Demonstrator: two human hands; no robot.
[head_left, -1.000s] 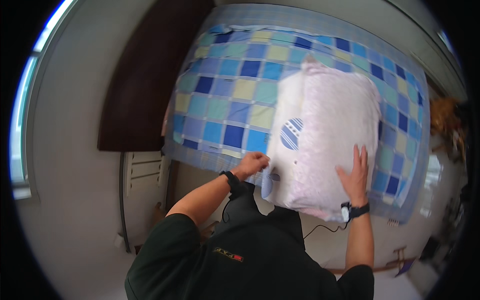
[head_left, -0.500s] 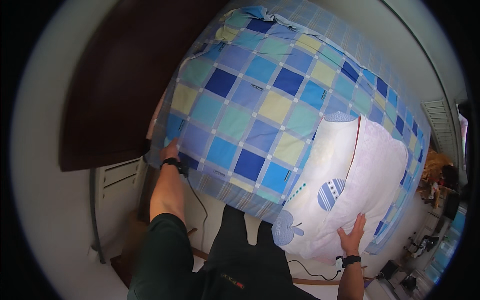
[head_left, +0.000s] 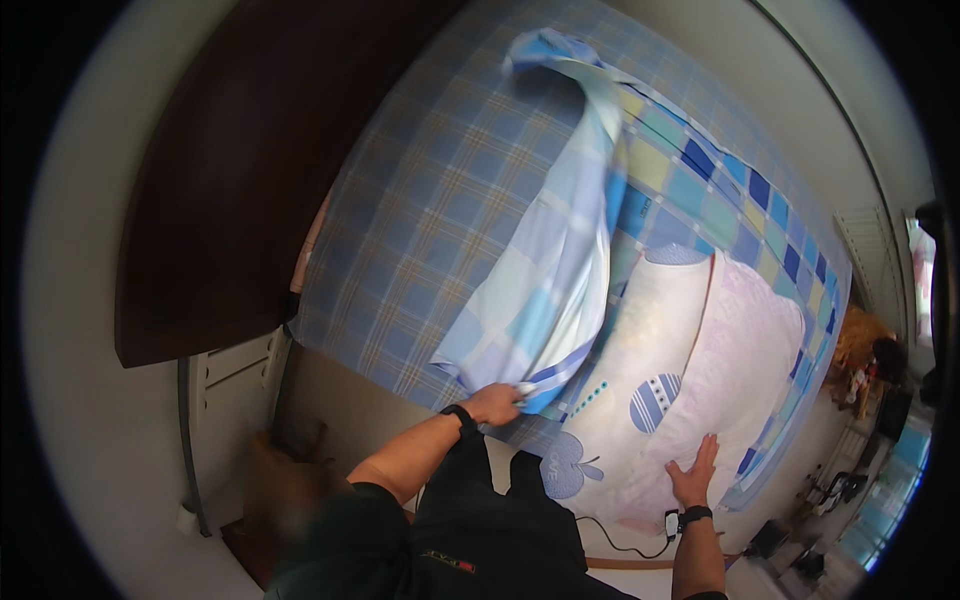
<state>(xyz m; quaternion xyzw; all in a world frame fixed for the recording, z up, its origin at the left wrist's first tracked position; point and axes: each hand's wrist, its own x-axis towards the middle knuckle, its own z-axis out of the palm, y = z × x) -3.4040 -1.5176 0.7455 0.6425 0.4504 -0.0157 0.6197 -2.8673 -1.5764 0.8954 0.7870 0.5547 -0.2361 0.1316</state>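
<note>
My left hand [head_left: 495, 404] grips the near edge of a sheet [head_left: 545, 255] in blue, green and yellow squares. The sheet's left part is folded back toward the right, pale underside up and blurred along its far end. My right hand [head_left: 693, 475] lies with fingers spread on the near right part of a plump white and lilac pillow [head_left: 745, 350] with blue printed shapes. The pillow rests on the right part of the squared sheet. Under that sheet, a blue-grey plaid bed cover [head_left: 420, 220] shows across the left side of the bed.
A dark brown headboard-like panel [head_left: 230, 190] rises at the left, near a white slatted unit [head_left: 238, 367]. Below it stands a brown box-like object [head_left: 283, 485]. A thin dark cable [head_left: 625, 547] hangs near my right wrist. Blurred clutter [head_left: 865, 350] lies at the far right.
My left hand has moved right, pulling the squared sheet's left side over with it and baring the plaid cover. My right hand stays on the pillow.
</note>
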